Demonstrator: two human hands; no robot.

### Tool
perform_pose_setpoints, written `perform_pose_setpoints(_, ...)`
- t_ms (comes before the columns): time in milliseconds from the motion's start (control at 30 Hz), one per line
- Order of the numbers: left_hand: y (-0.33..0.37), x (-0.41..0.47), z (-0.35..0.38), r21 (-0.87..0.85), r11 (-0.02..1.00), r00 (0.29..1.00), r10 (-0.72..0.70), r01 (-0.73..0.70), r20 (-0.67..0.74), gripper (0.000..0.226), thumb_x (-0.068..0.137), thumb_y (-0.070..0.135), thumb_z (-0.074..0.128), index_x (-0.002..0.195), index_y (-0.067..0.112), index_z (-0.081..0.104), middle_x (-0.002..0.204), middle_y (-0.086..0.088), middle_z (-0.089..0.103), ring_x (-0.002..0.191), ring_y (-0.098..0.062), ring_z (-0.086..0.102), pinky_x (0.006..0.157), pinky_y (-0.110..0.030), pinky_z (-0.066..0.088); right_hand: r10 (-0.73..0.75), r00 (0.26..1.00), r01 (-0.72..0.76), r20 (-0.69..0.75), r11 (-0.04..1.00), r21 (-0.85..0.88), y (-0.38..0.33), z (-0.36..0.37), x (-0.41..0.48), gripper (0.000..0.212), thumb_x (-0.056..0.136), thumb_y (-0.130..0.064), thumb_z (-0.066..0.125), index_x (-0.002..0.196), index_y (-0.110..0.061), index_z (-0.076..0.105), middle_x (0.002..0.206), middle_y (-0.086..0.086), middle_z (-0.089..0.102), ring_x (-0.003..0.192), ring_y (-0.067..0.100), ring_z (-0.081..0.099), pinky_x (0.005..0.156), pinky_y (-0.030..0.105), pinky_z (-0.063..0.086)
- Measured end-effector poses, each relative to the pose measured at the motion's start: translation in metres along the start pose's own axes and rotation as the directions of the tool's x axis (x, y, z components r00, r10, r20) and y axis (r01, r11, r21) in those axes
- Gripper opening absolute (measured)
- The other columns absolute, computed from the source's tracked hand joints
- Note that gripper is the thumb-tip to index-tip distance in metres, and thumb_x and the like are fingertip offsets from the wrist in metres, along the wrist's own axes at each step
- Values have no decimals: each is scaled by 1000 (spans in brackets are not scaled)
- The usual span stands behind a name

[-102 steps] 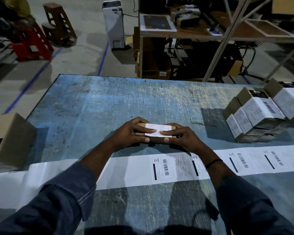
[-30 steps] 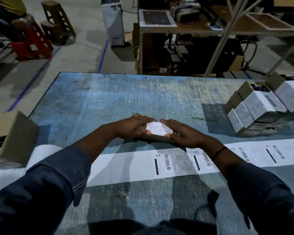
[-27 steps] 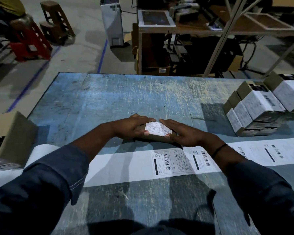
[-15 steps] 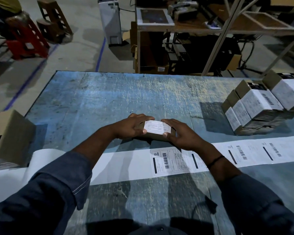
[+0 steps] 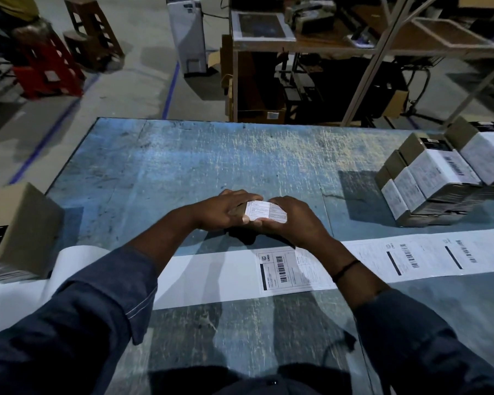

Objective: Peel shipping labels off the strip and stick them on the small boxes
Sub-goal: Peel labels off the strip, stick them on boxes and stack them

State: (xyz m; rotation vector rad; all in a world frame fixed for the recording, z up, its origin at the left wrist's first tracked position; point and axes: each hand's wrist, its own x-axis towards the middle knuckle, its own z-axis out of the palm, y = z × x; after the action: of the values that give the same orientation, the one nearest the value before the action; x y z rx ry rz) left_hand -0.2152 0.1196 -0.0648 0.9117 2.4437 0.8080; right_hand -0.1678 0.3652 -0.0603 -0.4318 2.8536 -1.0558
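The person holds a small box [image 5: 241, 209] at the middle of the table [image 5: 211, 155], just beyond the label strip [image 5: 211, 277]. The left hand [image 5: 221, 209] grips the box's left end, fingers curled over its far side and thumb on the near side. The right hand [image 5: 293, 220] grips the right end the same way, with its thumb tip meeting the left thumb at the box's near edge. A white shipping label [image 5: 265, 211] lies on the top of the box, between the two hands. Whether the box rests on the table or is lifted slightly cannot be told.

The strip runs across the table from the left edge to the right edge, close to the near edge. Its left part is bare backing, and printed labels [image 5: 280, 267] begin under the right wrist, which wears a dark wristband [image 5: 345, 270].

A stack of labelled boxes [image 5: 428, 178] stands at the table's right edge, beyond the strip. A larger cardboard box [image 5: 17, 223] sits at the left edge.
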Motion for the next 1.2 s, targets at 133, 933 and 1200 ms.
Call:
perform_pose_setpoints(133, -5, 1, -2, 4, 1000, 1000, 9, -9, 23, 69, 95, 61, 52, 158, 38, 34, 152, 10, 46, 139, -20, 40, 119, -46, 28, -8, 988, -13, 157, 991, 131, 24, -24, -2, 52, 86, -42, 81, 134, -29, 65, 126, -10, 70, 114, 8, 65, 100, 36, 52)
perform_pose_setpoints(933, 19, -26, 84, 615, 738, 563, 394, 278, -726, 23, 102, 18, 62, 119, 20, 76, 132, 1, 71, 131, -36, 59, 112, -58, 39, -667, 625, 258, -405, 666, -700, 59, 25, -37, 27, 96, -15, 73, 120, -4, 74, 133, 17, 68, 105, 31, 73, 66, 39, 61)
perform_pose_setpoints(1200, 29, -28, 81, 442, 886, 474, 333, 139, -815, 2, 88, 23, 83, 88, 25, 82, 118, 9, 77, 119, -25, 67, 109, -50, 43, -356, 736, 277, -576, 935, -223, 45, 25, -47, 18, 94, -20, 76, 109, -12, 78, 129, 3, 70, 108, 16, 71, 85, 26, 57)
